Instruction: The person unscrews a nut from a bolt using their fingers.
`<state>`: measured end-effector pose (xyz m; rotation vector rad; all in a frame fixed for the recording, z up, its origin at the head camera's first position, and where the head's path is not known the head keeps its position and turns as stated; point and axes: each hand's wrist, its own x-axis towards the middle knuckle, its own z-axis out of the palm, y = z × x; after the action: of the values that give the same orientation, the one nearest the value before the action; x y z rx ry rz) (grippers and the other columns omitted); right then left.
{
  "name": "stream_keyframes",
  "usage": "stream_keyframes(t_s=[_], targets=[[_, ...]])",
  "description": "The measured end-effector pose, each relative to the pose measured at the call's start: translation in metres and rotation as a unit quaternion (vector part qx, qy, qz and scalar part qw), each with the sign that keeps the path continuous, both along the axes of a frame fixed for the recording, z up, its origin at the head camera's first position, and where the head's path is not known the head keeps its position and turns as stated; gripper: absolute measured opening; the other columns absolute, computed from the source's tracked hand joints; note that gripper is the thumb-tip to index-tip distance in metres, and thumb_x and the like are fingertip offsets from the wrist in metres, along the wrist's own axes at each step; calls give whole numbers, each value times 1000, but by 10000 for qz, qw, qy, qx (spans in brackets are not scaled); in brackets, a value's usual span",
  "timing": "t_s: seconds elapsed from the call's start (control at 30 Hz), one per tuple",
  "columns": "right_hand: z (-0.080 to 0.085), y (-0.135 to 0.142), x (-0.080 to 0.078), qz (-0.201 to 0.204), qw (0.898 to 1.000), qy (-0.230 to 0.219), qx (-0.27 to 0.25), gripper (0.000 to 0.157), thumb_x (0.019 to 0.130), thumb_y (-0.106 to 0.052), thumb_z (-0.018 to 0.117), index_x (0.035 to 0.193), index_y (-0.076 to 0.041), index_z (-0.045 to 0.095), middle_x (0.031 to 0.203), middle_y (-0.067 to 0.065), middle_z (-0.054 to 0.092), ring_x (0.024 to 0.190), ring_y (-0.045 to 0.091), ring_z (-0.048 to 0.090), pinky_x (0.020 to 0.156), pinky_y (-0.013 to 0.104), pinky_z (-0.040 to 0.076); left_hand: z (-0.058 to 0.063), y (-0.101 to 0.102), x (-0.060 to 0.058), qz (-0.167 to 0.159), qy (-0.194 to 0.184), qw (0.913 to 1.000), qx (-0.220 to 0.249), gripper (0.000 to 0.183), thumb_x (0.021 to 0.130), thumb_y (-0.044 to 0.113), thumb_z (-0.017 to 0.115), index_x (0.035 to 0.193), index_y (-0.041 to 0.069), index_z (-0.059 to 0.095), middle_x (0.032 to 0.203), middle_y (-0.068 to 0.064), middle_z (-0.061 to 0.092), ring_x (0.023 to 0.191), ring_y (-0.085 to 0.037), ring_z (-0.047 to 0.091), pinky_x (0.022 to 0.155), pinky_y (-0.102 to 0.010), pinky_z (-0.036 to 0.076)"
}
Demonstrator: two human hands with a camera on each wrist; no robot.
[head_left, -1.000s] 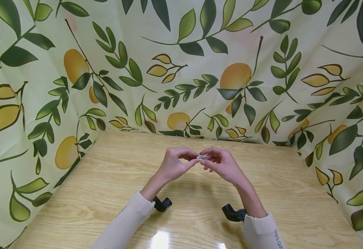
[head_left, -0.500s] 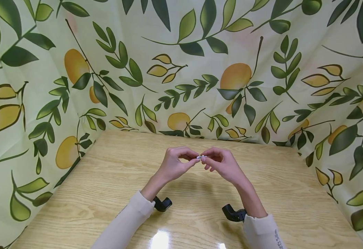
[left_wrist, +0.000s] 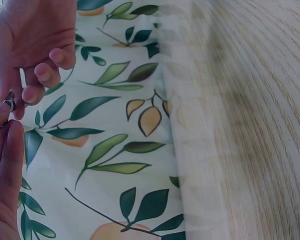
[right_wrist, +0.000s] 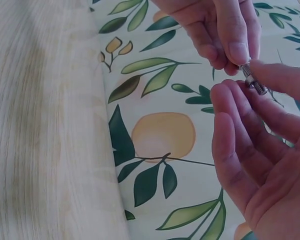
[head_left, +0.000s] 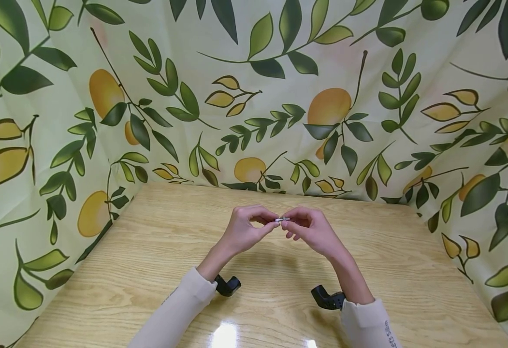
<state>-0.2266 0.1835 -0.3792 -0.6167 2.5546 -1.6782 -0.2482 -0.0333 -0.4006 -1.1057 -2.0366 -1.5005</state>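
Note:
A small silvery threaded bolt spans the gap between the two hands, raised above the table. My left hand pinches one end of it between thumb and fingertips. My right hand pinches at a small metal nut on the bolt, thumb on one side and index finger on the other. The bolt's threaded end sticks out past the nut in the right wrist view. The left fingertips hide the other end. Below the bolt, the remaining right fingers are loosely bent.
Beneath the hands is a light wood-grain table. A leaf-and-fruit patterned cloth rises behind it and at both sides. Black wrist mounts show at both cuffs.
Right thumb and index finger have shifted slightly around the nut, covering more of the bolt half a second ago than now. The left hand keeps its place.

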Motion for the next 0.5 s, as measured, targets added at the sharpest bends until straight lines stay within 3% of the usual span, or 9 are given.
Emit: stream_keyframes(t_s=[0.17,0.5], targets=[[-1,1,0,-7,10000,57,-3,25,97,-12,72,118,1,68,100,21,72,75,19,72,66,29,62,1,0,1,13,-39,10000,-19,9,87,4,82,96,5,80,90,-7,80,79,-13,76,73,-22,64],[0,0,-1,71,9999,101,-62,21,99,-13,70,115,1,69,104,26,71,76,23,72,67,35,63,1,-1,0,12,-54,10000,-26,8,88,3,81,96,5,80,90,-7,80,79,-11,76,74,-23,64]])
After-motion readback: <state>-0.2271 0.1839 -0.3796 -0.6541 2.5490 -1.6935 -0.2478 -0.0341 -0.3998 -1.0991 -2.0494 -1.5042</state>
